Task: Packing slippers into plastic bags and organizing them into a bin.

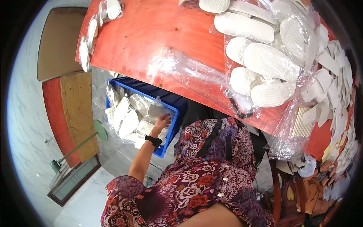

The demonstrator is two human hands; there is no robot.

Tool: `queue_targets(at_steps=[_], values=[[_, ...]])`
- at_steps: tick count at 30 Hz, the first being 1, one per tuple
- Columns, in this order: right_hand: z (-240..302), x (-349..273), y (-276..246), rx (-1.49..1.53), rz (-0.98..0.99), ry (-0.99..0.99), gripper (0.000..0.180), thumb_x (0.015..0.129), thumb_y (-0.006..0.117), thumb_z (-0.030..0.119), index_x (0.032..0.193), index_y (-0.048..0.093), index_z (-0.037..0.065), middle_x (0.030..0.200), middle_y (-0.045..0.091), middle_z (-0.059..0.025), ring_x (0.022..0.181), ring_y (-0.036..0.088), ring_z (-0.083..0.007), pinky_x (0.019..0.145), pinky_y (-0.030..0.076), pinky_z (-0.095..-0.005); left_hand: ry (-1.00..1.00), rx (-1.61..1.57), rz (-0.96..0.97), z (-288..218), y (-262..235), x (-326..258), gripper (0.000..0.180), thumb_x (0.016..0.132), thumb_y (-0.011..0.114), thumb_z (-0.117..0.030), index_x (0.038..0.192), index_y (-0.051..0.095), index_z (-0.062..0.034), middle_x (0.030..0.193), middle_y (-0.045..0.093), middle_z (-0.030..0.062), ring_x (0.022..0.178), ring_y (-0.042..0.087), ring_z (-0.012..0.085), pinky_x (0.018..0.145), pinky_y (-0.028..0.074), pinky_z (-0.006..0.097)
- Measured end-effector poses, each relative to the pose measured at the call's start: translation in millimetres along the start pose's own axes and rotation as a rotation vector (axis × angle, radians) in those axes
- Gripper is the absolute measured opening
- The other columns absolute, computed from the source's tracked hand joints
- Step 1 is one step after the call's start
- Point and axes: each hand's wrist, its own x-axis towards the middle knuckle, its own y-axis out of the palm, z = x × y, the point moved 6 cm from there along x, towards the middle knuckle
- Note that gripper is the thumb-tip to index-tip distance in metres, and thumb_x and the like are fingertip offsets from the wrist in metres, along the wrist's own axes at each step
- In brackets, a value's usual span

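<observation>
A marble-walled workroom with a broad red table and carved wooden furniture.
A pale, grey-veined wall (28, 125) curves down the left side, with a large brown board (60, 43) before its upper part. Below the board stand a red panel (58, 113) and a bare wood-grained panel (78, 109), side by side. A dark-framed glass pane (75, 179) shows lower down, near a green pole (77, 146) with a round green end. Grey marbled flooring (117, 160) lies beside the red table (140, 34), whose glossy top catches a whitish glare. Carved brown wooden furniture (293, 193) fills part of the lower right.
</observation>
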Motion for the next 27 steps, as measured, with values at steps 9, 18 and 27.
queue_targets(at_steps=[9, 18, 27], values=[[64, 1, -26, -0.590, 0.047, -0.485, 0.018, 0.092, 0.040, 0.013, 0.092, 0.055, 0.003, 0.080, 0.057, -0.0025, 0.071, 0.054, -0.0146, 0.064, 0.044, -0.0266, 0.121, -0.029, -0.110, 47, 17, 16, 0.038, 0.087, 0.052, -0.017, 0.121, 0.050, -0.0011, 0.092, 0.061, 0.0069, 0.075, 0.057, 0.0127, 0.063, 0.045, 0.026], [162, -36, -24, -0.261, -0.044, -0.281, 0.016, 0.089, 0.047, 0.013, 0.087, 0.055, 0.000, 0.077, 0.058, -0.0067, 0.069, 0.053, -0.0139, 0.063, 0.043, -0.0290, 0.470, 0.065, -0.287, 94, 2, -5, 0.033, 0.084, 0.053, -0.014, 0.115, 0.055, -0.0002, 0.090, 0.065, 0.0125, 0.077, 0.061, 0.0185, 0.068, 0.048, 0.030], [293, -15, -11, -0.199, -0.309, -0.687, 0.013, 0.089, 0.048, 0.009, 0.095, 0.055, 0.000, 0.079, 0.052, -0.0007, 0.071, 0.045, -0.0080, 0.067, 0.039, -0.0215, 0.639, -0.016, -0.859, 78, -75, -58, 0.026, 0.080, 0.054, -0.010, 0.105, 0.060, -0.0027, 0.095, 0.065, 0.0143, 0.076, 0.064, 0.0252, 0.068, 0.050, 0.033]])
